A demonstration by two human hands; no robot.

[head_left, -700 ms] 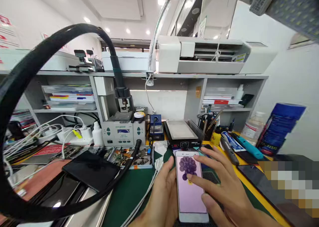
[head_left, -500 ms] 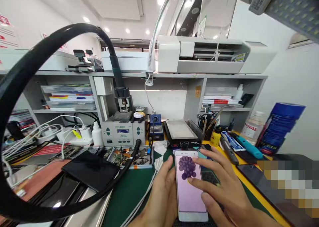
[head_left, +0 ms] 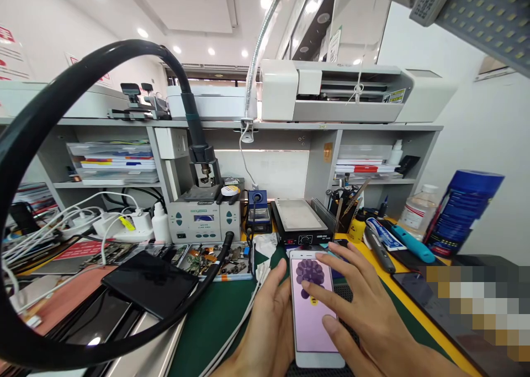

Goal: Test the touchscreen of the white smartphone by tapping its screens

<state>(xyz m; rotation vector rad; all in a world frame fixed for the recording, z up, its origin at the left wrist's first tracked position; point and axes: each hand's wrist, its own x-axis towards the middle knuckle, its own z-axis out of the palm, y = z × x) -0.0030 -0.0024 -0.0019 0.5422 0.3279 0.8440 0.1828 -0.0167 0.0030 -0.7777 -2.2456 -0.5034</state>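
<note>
A white smartphone (head_left: 315,333) stands at a slant over the front of the bench, its lit pink screen showing a cluster of purple circles and a small yellow figure. My left hand (head_left: 265,322) grips its left edge, thumb along the side and the other fingers partly hidden behind it. Over the screen's right half spreads my right hand (head_left: 368,311), open, holding nothing. Its index fingertip is at the purple circles; whether it touches the glass I cannot tell. Beneath the phone lies a dark textured pad (head_left: 344,293), mostly covered.
A thick black hose (head_left: 74,79) loops across the left side from a grey soldering station (head_left: 205,222). White cables (head_left: 236,333) run beside my left hand. Behind the phone sit a hot plate (head_left: 302,217) and a tray of circuit boards (head_left: 219,261). A dark tablet (head_left: 151,283) lies left.
My right index finger has shifted left and up across the screen, and the thumb has moved left. A small yellow figure now shows below the circles. The left hand keeps its hold.
</note>
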